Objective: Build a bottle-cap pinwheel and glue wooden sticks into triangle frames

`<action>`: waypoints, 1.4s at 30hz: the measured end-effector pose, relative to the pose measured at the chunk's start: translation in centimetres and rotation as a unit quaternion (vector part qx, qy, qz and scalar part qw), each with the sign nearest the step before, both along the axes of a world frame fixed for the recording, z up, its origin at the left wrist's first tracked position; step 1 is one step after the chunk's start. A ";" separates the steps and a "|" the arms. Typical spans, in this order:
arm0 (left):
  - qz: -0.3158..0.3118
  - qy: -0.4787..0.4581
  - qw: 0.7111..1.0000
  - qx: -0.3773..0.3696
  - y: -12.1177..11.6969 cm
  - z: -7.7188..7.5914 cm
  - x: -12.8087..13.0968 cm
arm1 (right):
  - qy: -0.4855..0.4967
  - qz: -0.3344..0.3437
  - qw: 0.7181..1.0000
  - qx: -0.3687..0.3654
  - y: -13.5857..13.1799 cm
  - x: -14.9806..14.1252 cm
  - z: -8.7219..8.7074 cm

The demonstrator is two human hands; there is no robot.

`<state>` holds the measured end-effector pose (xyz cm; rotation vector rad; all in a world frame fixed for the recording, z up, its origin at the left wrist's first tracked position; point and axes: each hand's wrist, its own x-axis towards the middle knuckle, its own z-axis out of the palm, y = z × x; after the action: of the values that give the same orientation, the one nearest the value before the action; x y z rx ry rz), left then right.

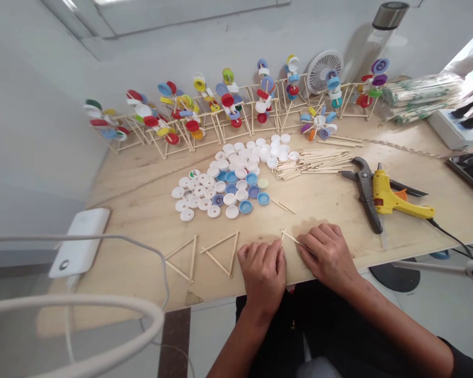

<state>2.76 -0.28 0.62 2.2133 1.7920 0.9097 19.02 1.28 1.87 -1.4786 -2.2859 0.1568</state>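
My left hand (263, 270) rests closed at the table's front edge, its fingers round a thin wooden stick (283, 238). My right hand (326, 251) is closed too and pinches a second wooden stick (289, 235). The tips of these two sticks meet at an angle between my hands. To the left lie two triangles made of sticks, one nearer my left hand (234, 254) and another stick triangle (193, 258) farther off. Two short loose sticks (284, 206) lie beyond my hands.
Bottle caps (232, 199) spread over the middle, beside a stick pile (325, 160). A yellow glue gun (402, 202) and a black-handled cutter (366, 194) lie right. Stick frames with cap wheels (228, 113) line the back. A white power bank (81, 241) sits left, a phone (472, 170) right.
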 end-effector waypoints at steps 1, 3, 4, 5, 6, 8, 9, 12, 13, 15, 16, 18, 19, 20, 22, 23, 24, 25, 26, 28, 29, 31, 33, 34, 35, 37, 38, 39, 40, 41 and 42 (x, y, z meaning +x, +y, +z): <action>0.000 0.000 1.000 0.004 0.0 -0.1 0.0 | 0.001 0.001 1.000 0.002 0.0 0.0 0.0; -0.001 -0.002 1.000 0.014 0.0 -0.2 0.0 | 0.003 0.003 1.000 0.002 0.0 0.0 0.0; -0.001 -0.003 1.000 0.017 0.0 -0.2 0.0 | 0.003 0.003 1.000 0.002 0.0 0.0 0.0; -0.001 -0.003 1.000 0.018 0.0 -0.3 0.0 | 0.002 0.003 1.000 0.001 -0.1 0.0 0.0; 0.000 -0.003 1.000 0.019 0.0 -0.3 0.0 | 0.000 0.002 1.000 0.002 -0.1 0.0 0.0; 0.001 -0.002 1.000 0.017 0.0 -0.3 0.0 | -0.003 0.002 1.000 0.005 -0.1 0.0 0.0; 0.001 -0.001 1.000 0.017 0.0 -0.4 0.0 | -0.004 0.002 1.000 0.006 -0.1 0.0 0.0; 0.003 -0.004 1.000 0.014 0.0 -0.4 0.1 | -0.007 0.004 1.000 0.010 -0.1 0.0 -0.1; 0.003 -0.006 1.000 0.012 0.0 -0.4 0.1 | -0.007 0.004 1.000 0.010 -0.1 0.0 -0.1; 0.001 -0.013 1.000 0.009 -0.1 -0.3 0.1 | -0.005 0.003 1.000 0.009 -0.1 0.0 -0.1; -0.001 -0.016 1.000 0.007 -0.1 -0.2 0.0 | -0.002 0.003 1.000 0.008 -0.1 0.0 -0.1; -0.003 -0.023 1.000 0.002 -0.3 -0.1 -0.1 | 0.004 0.002 1.000 0.003 -0.1 0.1 -0.1; -0.004 -0.027 1.000 0.001 -0.4 0.0 -0.1 | 0.008 0.001 1.000 -0.001 -0.1 0.1 0.0; -0.003 -0.032 0.999 0.000 -0.5 0.1 -0.3 | 0.015 0.000 1.000 -0.005 -0.1 0.2 0.0; 0.001 -0.042 0.999 0.000 -0.6 0.2 -0.6 | 0.040 -0.003 0.999 -0.016 -0.1 0.4 0.0; 0.004 -0.047 0.999 -0.001 -0.7 0.3 -0.8 | 0.057 -0.007 0.998 -0.020 0.0 0.5 0.0; 0.007 -0.051 0.999 -0.001 -0.7 0.3 -1.0 | 0.075 -0.012 0.997 -0.022 0.0 0.7 0.1; 0.009 -0.056 0.998 -0.002 -0.7 0.3 -1.2 | 0.089 -0.018 0.996 -0.023 0.0 0.9 0.1; 0.010 -0.059 0.998 -0.002 -0.8 0.3 -1.4 | 0.098 -0.025 0.995 -0.023 0.1 1.0 0.1; 0.011 -0.064 0.998 -0.002 -0.8 0.2 -1.7 | 0.105 -0.033 0.994 -0.024 0.1 1.3 0.2; 0.011 -0.066 0.998 -0.001 -0.8 0.2 -1.7 | 0.104 -0.034 0.994 -0.025 0.1 1.5 0.2; 0.008 -0.063 0.998 0.000 -0.8 0.2 -1.7 | 0.104 -0.036 0.994 -0.025 0.0 1.7 0.2; 0.002 -0.060 0.998 0.002 -0.9 0.3 -1.5 | 0.104 -0.038 0.994 -0.022 -0.2 1.9 0.2; -0.001 -0.059 0.998 0.002 -0.9 0.3 -1.5 | 0.104 -0.039 0.994 -0.021 -0.3 2.0 0.2; -0.004 -0.058 0.998 0.002 -0.9 0.3 -1.4 | 0.105 -0.039 0.994 -0.018 -0.4 2.1 0.3; -0.008 -0.056 0.998 0.000 -0.8 0.4 -1.2 | 0.108 -0.037 0.993 -0.011 -0.5 2.4 0.7; -0.011 -0.052 0.999 -0.002 -0.8 0.4 -1.2 | 0.110 -0.038 0.993 -0.002 -0.6 2.7 0.9; -0.015 -0.048 0.999 -0.004 -0.7 0.3 -1.2 | 0.111 -0.041 0.993 0.010 -0.5 3.1 1.2; -0.019 -0.044 0.999 -0.006 -0.7 0.3 -1.2 | 0.110 -0.047 0.993 0.026 -0.5 3.5 1.6; -0.023 -0.039 0.999 -0.007 -0.6 0.3 -1.2 | 0.105 -0.057 0.992 0.046 -0.4 4.1 1.9; -0.027 -0.035 0.999 -0.007 -0.6 0.2 -1.2 | 0.096 -0.069 0.991 0.068 -0.2 4.8 2.2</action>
<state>1.57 -0.88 0.86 2.1815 1.6944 0.9499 23.84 1.08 4.11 -1.4777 -1.9961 0.0964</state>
